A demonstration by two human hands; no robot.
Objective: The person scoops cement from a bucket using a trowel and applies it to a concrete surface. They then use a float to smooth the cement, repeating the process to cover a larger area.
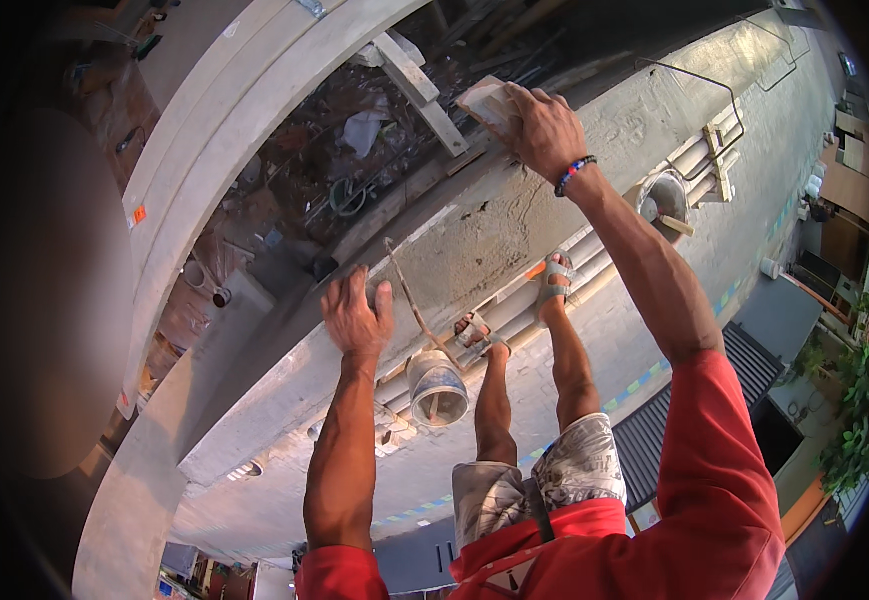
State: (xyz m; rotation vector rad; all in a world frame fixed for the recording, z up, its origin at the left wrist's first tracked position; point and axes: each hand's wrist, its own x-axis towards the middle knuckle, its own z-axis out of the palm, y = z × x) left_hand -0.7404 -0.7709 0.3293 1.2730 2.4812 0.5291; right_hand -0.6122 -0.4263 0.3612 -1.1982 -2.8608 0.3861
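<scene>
My right hand (pixel 544 130), with a beaded band at the wrist, grips a pale, flat-sided block (pixel 492 108). It looks worn or smeared, and I cannot make out its exact kind. The block is at the far edge of a long ledge (pixel 544 205) coated in grey, rough mortar. My left hand (pixel 358 315) is open, thumb apart from the fingers, at the ledge's left part with nothing in it. Close by, a thin stick (pixel 409 295) slants across the ledge toward a bucket (pixel 437 388).
Light pipes (pixel 589 265) run under my sandalled feet, along the ledge's near side. Another bucket (pixel 662 195) with a wooden piece stands to the right. Bent metal rods (pixel 699 78) stick up there. Beyond the ledge is a dark, debris-filled space (pixel 354 140) beside a curved concrete edge (pixel 244 110).
</scene>
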